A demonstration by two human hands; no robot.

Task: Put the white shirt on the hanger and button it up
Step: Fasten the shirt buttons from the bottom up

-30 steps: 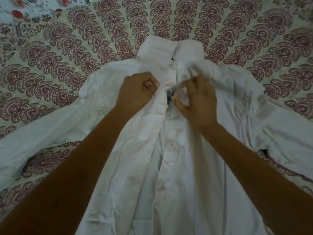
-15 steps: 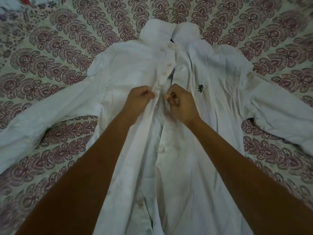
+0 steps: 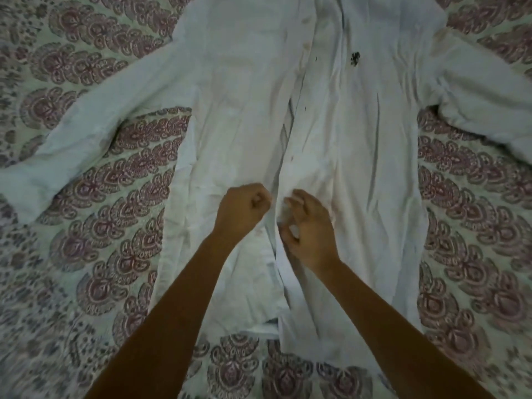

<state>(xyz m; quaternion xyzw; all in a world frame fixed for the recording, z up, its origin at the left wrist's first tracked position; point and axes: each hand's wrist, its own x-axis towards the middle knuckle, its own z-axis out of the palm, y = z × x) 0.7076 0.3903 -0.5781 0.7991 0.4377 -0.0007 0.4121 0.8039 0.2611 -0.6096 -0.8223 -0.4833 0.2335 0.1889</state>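
Shirt [image 3: 244, 125] collar beyond the top edge.

The white shirt [image 3: 244, 110] lies flat, front up. It covers the middle of the bedspread [image 3: 86, 254] from the far edge almost to the near edge. Its left sleeve [image 3: 95, 122] runs out to the left edge and its right sleeve [image 3: 483, 105] to the right, each a low rumpled ridge across the far sides. Flat bedspread shows in the wedge between each sleeve and the shirt body and along both near sides, giving passage there. The left hand [image 3: 241, 210] and right hand [image 3: 309, 228] grip the front opening with only a narrow gap between them. Both forearms cross the near centre.
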